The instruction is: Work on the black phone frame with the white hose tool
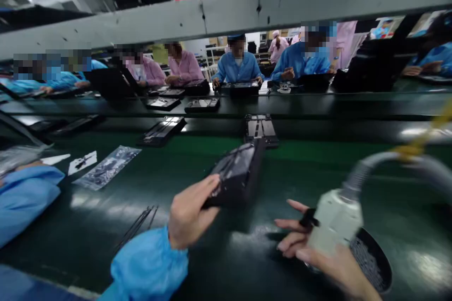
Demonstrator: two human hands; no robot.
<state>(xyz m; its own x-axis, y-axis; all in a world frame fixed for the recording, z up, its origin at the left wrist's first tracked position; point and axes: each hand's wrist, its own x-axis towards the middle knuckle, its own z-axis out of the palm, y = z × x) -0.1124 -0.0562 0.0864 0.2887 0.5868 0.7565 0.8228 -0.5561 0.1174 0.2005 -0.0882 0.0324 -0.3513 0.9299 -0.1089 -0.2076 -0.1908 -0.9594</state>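
My left hand (192, 211), in a blue sleeve, grips the near left edge of a black box-like holder (236, 174). The holder is tilted above the bench, with a grey, flat, tablet-like part on its face; motion blurs its details. At lower right my right hand (296, 237) has its fingers stretched out and spread. A pale boxy tool (337, 221) on a grey corrugated hose stands over that hand, partly hiding the fingers; whether they touch it I cannot tell. Behind the tool and wrist lies a black round dish (383, 261) of small grey pieces.
Similar black holders (262, 130) (162, 130) stand further back. Thin dark rods (136, 228), a clear plastic bag (108, 167) and a white sheet (82, 162) lie at left. A co-worker's blue sleeve (30, 197) reaches in there. A grey beam (226, 9) crosses above; several people sit opposite.
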